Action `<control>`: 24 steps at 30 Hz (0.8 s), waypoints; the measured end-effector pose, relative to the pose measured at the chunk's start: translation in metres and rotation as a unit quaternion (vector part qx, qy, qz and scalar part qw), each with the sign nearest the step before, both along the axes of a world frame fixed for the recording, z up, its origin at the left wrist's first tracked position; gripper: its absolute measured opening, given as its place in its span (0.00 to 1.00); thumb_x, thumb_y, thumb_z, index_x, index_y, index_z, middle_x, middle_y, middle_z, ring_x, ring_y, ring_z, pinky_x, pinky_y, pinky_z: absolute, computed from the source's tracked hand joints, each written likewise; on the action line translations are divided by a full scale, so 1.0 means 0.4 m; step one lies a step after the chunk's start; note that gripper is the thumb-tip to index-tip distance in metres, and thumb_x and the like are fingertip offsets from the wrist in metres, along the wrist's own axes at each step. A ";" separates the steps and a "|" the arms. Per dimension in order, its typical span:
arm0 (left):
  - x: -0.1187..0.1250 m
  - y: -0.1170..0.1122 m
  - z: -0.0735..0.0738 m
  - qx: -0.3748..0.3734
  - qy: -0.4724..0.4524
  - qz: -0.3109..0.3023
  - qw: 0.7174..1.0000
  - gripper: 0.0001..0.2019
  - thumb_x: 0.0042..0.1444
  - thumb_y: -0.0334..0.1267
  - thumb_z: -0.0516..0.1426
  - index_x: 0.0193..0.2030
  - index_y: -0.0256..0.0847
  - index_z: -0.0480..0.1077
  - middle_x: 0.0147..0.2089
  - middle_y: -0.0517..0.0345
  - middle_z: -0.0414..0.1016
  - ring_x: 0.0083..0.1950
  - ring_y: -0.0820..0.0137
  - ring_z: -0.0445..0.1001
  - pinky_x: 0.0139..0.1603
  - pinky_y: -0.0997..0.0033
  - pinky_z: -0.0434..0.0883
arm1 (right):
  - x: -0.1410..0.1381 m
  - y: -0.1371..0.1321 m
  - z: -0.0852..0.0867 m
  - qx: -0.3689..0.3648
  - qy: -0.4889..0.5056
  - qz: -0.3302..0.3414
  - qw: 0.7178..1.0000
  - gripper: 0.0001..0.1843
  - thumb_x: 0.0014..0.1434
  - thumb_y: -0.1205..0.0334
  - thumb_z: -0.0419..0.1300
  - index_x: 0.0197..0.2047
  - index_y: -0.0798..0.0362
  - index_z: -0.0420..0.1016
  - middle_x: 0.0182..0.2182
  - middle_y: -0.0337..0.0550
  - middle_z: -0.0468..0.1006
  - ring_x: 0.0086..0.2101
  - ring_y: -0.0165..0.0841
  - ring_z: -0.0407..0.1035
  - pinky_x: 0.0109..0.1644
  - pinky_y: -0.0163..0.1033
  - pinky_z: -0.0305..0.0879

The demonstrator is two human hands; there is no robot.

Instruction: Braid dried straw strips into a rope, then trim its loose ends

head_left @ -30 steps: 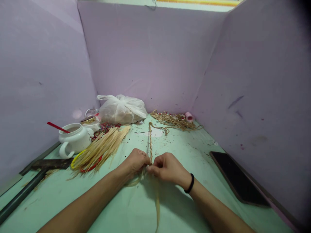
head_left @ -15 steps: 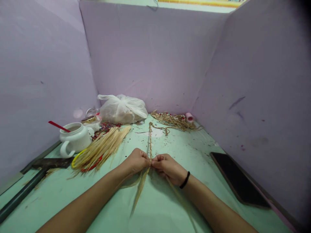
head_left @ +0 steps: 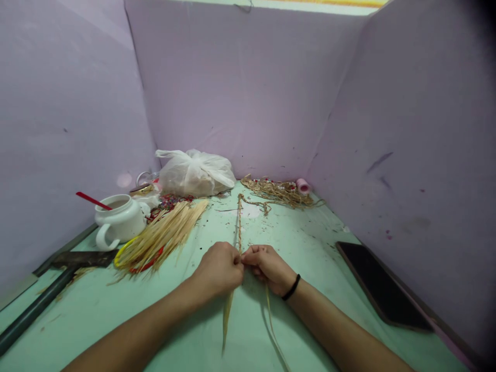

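A thin braided cord (head_left: 239, 222) of tan fibre runs away from me down the middle of the green tabletop. At its near end my left hand (head_left: 222, 266) is closed, back of the hand up, its fingertips mostly hidden. My right hand (head_left: 267, 266) pinches at the same spot, fingertips meeting the left hand's. One loose fibre strand (head_left: 228, 315) hangs below my left hand. Another pale strand (head_left: 273, 330) trails from under my right hand toward the table's front. A black band circles my right wrist.
Left of my hands lie a bundle of straw-coloured strips (head_left: 166, 235), a white pot (head_left: 124, 225) with a red stick, and a dark-handled tool (head_left: 42, 299). Behind are a white plastic bag (head_left: 196, 173) and a heap of braided cords (head_left: 277, 194). A black phone-like slab (head_left: 382, 287) lies right.
My left hand has turned over toward the right, closing around the braid's end. The strands below have shifted; the right-hand one now hangs clear of the forearm. My right hand stays nearly in place.
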State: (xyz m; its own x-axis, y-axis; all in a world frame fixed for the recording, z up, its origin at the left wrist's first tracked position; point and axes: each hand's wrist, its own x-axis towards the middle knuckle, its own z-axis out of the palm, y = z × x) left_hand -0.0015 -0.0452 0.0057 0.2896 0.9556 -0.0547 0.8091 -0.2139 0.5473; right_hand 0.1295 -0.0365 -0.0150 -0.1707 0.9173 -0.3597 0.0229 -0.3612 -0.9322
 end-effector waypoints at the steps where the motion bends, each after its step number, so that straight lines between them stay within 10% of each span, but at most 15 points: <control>1: 0.008 -0.014 -0.001 0.023 0.024 -0.002 0.999 0.10 0.42 0.34 0.50 0.20 0.35 0.70 0.19 0.56 0.66 0.23 0.73 0.62 0.24 0.74 0.54 | -0.001 0.000 -0.002 0.002 0.003 -0.008 1.000 0.04 0.37 0.69 0.55 0.16 0.55 0.62 0.07 0.30 0.58 0.11 0.20 0.46 0.15 0.30 0.35; 7: 0.018 -0.046 0.012 0.041 0.092 -0.046 0.994 0.12 0.47 0.37 0.49 0.25 0.35 0.72 0.25 0.50 0.72 0.26 0.68 0.67 0.26 0.72 0.58 | -0.005 0.000 -0.007 -0.005 0.010 0.011 1.000 0.03 0.36 0.72 0.54 0.16 0.57 0.63 0.07 0.29 0.56 0.11 0.19 0.45 0.15 0.30 0.34; 11: -0.022 0.009 0.040 -0.105 -0.081 0.032 0.991 0.13 0.46 0.40 0.51 0.20 0.34 0.68 0.18 0.58 0.67 0.16 0.76 0.60 0.19 0.76 0.55 | 0.004 0.003 0.000 -0.033 0.034 0.066 0.997 0.05 0.40 0.70 0.56 0.17 0.57 0.64 0.07 0.27 0.52 0.10 0.18 0.40 0.15 0.30 0.31; 14: -0.044 0.047 0.038 -0.229 -0.258 0.133 0.929 0.08 0.43 0.34 0.53 0.31 0.33 0.69 0.25 0.59 0.72 0.13 0.81 0.57 0.13 0.78 0.52 | 0.012 0.007 0.002 -0.051 0.049 0.087 0.994 0.06 0.42 0.68 0.58 0.18 0.59 0.66 0.07 0.29 0.55 0.10 0.17 0.41 0.15 0.30 0.31; 19: -0.038 0.059 -0.005 -0.396 -0.370 0.061 0.838 0.06 0.39 0.30 0.55 0.25 0.29 0.69 0.22 0.56 0.71 0.14 0.83 0.60 0.11 0.84 0.54 | 0.017 0.011 -0.006 -0.043 0.086 0.097 0.991 0.05 0.41 0.69 0.59 0.18 0.59 0.67 0.13 0.36 0.67 0.13 0.19 0.51 0.15 0.29 0.39; 24: -0.020 0.054 -0.024 -0.358 -0.332 0.103 0.867 0.03 0.36 0.28 0.53 0.19 0.30 0.68 0.14 0.60 0.64 0.13 0.79 0.61 0.11 0.81 0.57 | 0.015 0.017 -0.017 0.036 -0.006 0.113 0.993 0.03 0.40 0.69 0.57 0.18 0.57 0.66 0.12 0.33 0.65 0.13 0.20 0.49 0.17 0.30 0.41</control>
